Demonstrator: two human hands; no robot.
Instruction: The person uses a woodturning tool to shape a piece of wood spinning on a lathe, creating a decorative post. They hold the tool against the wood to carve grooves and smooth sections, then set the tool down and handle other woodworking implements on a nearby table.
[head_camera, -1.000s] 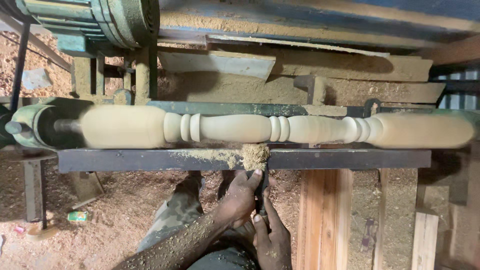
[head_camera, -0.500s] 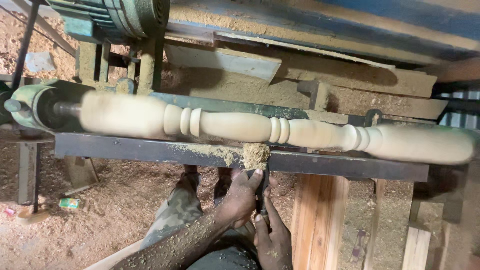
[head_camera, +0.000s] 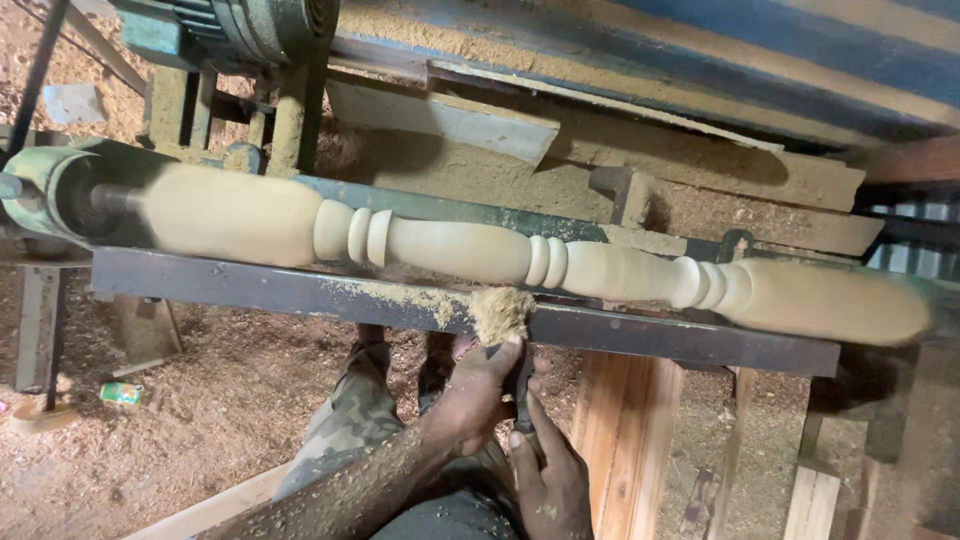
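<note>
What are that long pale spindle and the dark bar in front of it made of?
The spindle looks like bare, unfinished wood: pale, matt, with shavings heaped beside it. The bar seems to be steel, dark, flat and straight-edged, dusted with sawdust.

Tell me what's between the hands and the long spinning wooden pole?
In the head view, a dark metal bar runs between the hands and the wooden pole. A clump of sawdust sits on the bar just above the fingers.

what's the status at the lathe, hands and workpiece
Left hand and right hand both gripped on a dark turning tool. Tool tip under a shavings clump on the steel tool rest. Pale turned spindle mounted, path clear.
</note>
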